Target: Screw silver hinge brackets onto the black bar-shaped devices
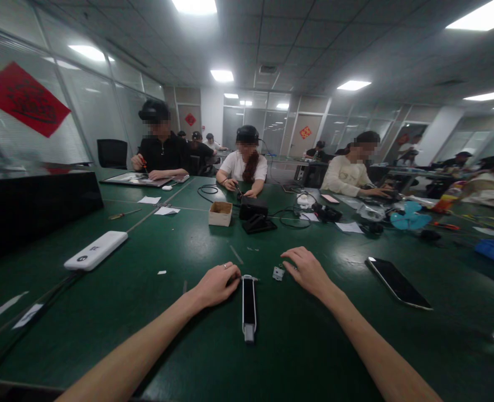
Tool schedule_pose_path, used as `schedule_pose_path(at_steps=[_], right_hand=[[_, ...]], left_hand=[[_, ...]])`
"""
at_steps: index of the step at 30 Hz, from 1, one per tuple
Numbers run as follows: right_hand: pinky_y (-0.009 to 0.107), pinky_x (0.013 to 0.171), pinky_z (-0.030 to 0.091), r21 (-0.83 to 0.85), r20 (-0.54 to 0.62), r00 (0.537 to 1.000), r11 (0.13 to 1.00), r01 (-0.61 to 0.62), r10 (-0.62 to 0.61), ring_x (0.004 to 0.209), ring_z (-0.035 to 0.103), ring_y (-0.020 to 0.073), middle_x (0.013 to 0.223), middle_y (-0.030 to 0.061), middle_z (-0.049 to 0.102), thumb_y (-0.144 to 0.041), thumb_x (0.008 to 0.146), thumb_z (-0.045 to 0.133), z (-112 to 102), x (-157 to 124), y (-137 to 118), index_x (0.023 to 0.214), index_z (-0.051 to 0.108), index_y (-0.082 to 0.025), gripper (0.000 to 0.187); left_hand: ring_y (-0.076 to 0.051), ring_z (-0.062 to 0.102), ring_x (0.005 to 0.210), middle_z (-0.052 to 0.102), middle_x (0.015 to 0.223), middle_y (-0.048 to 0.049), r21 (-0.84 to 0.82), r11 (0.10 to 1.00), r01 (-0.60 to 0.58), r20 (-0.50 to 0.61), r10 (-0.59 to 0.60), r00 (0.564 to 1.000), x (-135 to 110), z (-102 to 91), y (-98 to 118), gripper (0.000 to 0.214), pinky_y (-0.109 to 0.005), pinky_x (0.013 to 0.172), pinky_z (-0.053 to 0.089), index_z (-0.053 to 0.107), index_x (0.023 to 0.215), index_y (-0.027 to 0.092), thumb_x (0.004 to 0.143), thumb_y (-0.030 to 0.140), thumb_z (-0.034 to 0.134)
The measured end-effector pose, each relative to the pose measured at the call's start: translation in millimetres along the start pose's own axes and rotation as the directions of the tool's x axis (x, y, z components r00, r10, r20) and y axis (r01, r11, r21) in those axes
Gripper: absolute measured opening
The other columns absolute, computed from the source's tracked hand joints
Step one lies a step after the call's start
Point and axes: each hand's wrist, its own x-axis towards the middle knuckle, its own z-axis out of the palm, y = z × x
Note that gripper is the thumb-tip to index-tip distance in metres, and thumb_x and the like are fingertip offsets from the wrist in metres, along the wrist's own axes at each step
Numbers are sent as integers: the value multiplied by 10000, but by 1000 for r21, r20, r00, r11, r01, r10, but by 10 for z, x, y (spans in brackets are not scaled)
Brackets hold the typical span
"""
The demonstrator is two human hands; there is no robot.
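Note:
A slim device (249,301) with a black face and a pale frame lies lengthwise on the green table. Beside its far end rests my left hand (218,286), fingers loosely bent, with a ring on one finger; it seems to hold nothing. My right hand (307,272) is open on the other side, thumb apart from the fingers. Close to its fingertips lies a small silvery metal piece (278,273). Whether the fingers touch that piece, I cannot tell.
A white power bank (96,251) with a cable lies left, near a dark screen (37,215). A phone (397,282) lies right. Ahead are a small open box (220,214), a black device (253,208), a screwdriver (124,214) and a blue fan (409,216). Several people work around the tables.

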Motion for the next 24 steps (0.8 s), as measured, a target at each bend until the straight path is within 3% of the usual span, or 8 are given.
schedule_pose_path(at_steps=[3,6,24], right_hand=[[379,837,433,-141,103,987,984,-107,122,962,546,242,1002,97,648,-229,874,509,7,-46,246,993,664,-178,203],[352,793,437,-180,190,966,973,-144,178,904,560,236,950,97,660,-268,875,521,62,-79,350,952,691,-189,202],[300,663,407,-346,198,947,922,-172,251,757,587,197,823,99,654,-219,856,478,117,57,126,749,678,-150,237]], left_hand=[[-158,550,764,569,881,-27,-9,1000,11,-1,-11,1000,0,-24,25,123,-265,679,433,543,956,186,906,250,451],[-157,549,769,568,882,-25,-11,1000,18,5,-18,1000,-3,-28,32,117,-266,685,438,542,959,187,902,250,462],[-157,553,775,580,897,-30,-6,1000,13,-8,-13,1000,-3,25,-5,111,-268,682,437,534,951,184,896,244,459]])
